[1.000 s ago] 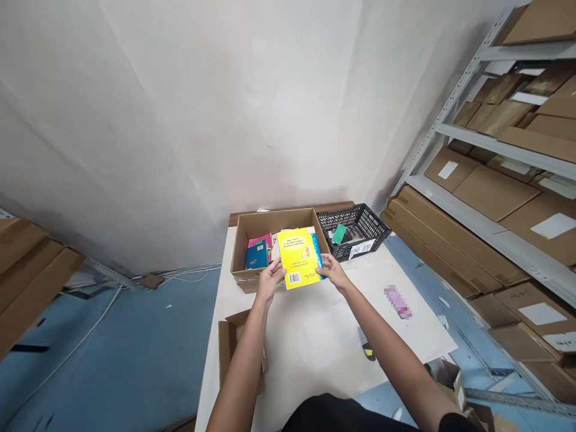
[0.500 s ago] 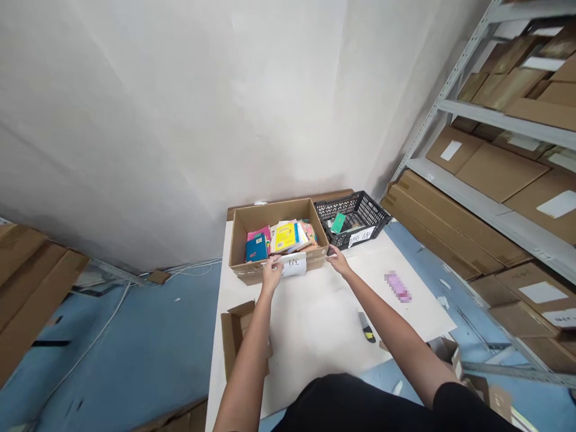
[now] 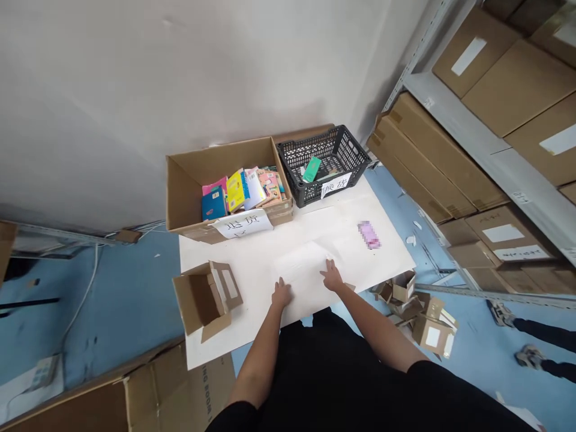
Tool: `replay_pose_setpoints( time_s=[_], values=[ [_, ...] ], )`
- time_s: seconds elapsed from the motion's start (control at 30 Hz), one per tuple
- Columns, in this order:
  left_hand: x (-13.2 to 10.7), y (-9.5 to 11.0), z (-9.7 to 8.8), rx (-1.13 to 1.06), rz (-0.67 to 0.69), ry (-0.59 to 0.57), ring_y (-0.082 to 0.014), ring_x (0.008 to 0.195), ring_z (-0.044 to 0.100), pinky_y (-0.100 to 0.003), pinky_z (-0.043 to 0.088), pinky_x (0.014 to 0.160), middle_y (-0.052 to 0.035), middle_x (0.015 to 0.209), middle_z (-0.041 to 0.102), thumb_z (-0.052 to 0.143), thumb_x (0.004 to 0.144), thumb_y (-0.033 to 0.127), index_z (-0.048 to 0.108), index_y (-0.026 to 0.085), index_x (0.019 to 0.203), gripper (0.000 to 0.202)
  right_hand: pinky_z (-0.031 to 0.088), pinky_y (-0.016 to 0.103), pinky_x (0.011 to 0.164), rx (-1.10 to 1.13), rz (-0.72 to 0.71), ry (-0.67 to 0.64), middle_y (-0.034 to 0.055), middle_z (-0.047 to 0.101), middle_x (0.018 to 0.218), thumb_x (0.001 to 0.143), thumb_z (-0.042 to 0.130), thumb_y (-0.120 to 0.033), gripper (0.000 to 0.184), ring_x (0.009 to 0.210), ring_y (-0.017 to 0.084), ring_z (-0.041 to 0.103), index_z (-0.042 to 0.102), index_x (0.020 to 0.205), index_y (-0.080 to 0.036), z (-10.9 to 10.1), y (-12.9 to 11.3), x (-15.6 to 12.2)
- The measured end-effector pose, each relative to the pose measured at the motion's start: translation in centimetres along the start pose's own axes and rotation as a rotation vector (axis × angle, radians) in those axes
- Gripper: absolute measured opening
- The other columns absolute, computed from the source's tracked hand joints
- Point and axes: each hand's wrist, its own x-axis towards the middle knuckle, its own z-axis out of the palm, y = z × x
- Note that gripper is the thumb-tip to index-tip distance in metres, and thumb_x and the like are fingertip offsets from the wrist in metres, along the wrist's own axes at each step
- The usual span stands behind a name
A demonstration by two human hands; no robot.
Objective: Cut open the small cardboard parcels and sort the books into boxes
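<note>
White surface (image 3: pixel 216 258): left hand (image 3: pixel 282 294) and right hand (image 3: pixel 333 277) lie flat, open, empty; paper sheet (image 3: pixel 303 264) just ahead, likely light and limp, best lifted by a corner.

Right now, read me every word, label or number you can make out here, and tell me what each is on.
"退货": paper sign on the front of the cardboard box of books.
"换货": paper label on the black basket.
"ING ROOM": cut off, on the flat carton at bottom left.
Too small to read: book covers, shelf carton labels.
</note>
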Motion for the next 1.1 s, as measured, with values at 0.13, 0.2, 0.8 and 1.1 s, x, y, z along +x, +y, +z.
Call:
replay_pose_setpoints(
  time_s=[0.13, 0.2, 0.8, 1.1],
  values=[
    [-0.5, -0.5, 2.1, 0.032, -0.127, -0.040, -0.0496, 0.160, 0.018, -0.068, 0.040, 0.110, -0.0216, 0.176, 0.020, 0.067, 0.077, 0.023, 0.065, 0.018, 0.129, 0.052, 0.015, 0.058, 0.129, -0.015, -0.091, 0.056, 0.0192, 0.025, 0.174, 0.082, 0.055, -0.013, 0.068, 0.164, 0.039, 0.006, 0.058, 0.150, -0.006, 1.4, 1.3, 0.3],
    [-0.8, -0.8, 2.8, 0.031, -0.154, -0.045, -0.0458, 0.161, 0.016, -0.064, 0.040, 0.114, -0.0219, 0.177, 0.017, 0.063, 0.077, 0.019, 0.057, 0.015, 0.141, 0.065, 0.011, 0.059, 0.131, 0.010, -0.143, 0.056, 0.0190, 0.034, 0.171, 0.081, 0.055, -0.013, 0.070, 0.164, 0.038, 0.008, 0.057, 0.151, -0.006, 1.6, 1.6, 0.7],
    [-7.7, -7.7, 6.7, -0.077, -0.126, 0.142, -0.0298, 0.157, 0.038, -0.042, 0.035, 0.128, -0.0212, 0.168, 0.039, 0.057, 0.073, 0.004, 0.045, 0.010, 0.154, 0.082, 0.030, 0.051, 0.125, -0.022, -0.123, -0.082, 0.0222, 0.027, 0.173, 0.083, 0.057, -0.010, 0.069, 0.162, 0.036, 0.019, 0.055, 0.153, -0.007, 5.2, -3.4, -3.3],
    [-10.1, -10.9, 3.9, -0.175, 0.420, 0.346, -0.0247, 0.161, 0.030, -0.053, 0.029, 0.133, -0.0126, 0.169, 0.042, 0.043, 0.083, 0.003, 0.045, 0.015, 0.159, 0.076, 0.052, 0.042, 0.106, 0.583, -0.271, 0.304, 0.0125, 0.073, 0.126, 0.096, 0.047, -0.035, 0.042, 0.123, 0.027, 0.063, 0.075, 0.123, -0.018, 7.0, -16.4, -5.1]
  ],
)
